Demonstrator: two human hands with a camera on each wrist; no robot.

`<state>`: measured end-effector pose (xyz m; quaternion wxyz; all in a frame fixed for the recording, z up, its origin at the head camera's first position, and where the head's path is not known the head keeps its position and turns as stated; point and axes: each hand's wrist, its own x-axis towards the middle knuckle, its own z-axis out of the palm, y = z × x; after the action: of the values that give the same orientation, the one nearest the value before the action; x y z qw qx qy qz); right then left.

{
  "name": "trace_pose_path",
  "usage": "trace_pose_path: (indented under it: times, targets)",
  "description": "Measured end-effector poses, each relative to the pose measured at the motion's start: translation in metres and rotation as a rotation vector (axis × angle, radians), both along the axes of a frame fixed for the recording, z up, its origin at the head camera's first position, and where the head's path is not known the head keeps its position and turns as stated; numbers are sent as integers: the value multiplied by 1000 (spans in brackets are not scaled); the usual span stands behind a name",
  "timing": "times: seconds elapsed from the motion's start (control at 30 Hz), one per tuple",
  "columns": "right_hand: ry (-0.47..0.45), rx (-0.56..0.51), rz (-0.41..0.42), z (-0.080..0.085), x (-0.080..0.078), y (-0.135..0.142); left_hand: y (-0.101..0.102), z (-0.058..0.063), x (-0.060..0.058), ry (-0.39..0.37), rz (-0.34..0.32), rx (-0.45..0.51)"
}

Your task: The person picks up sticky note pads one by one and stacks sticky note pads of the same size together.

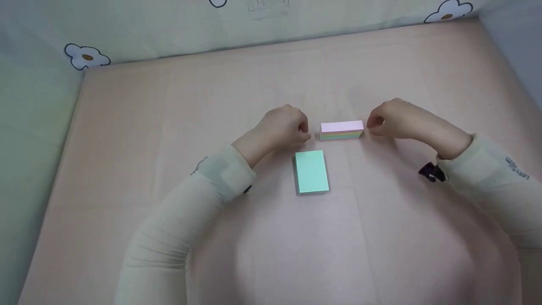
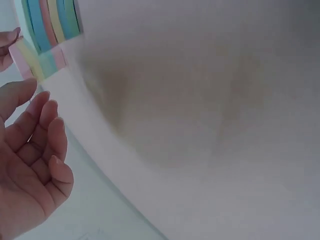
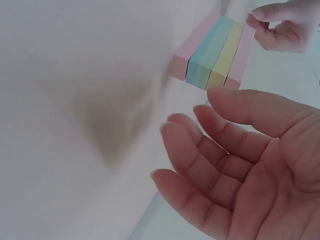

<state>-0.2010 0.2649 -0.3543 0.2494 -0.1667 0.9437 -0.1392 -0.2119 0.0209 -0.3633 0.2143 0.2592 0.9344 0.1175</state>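
A small block of stacked sticky note pads, pink on top with yellow, green and pink layers below, stands on the pink cloth. My left hand is just off its left end, fingers loosely curled and holding nothing. Off the right end is my right hand, also loosely curled around nothing; in the right wrist view its thumb tip appears close to the block. Nearer to me lies a second stack of sticky note pads with a mint green top; its several coloured layers show in the left wrist view.
The pink cloth covers the flat work surface. Pale walls with printed flowers rise at the back and sides. A black clip-like piece hangs below the right sleeve cuff.
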Motion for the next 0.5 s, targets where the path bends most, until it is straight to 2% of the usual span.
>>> trace_pose_path:
  times: [0.2, 0.5]
  targets:
    - [7, -27, 1, -1, 3, 1, 11, -8, 7, 22, 1, 16]
    - [1, -57, 18, -2, 5, -1, 19, -9, 6, 48, -9, 13]
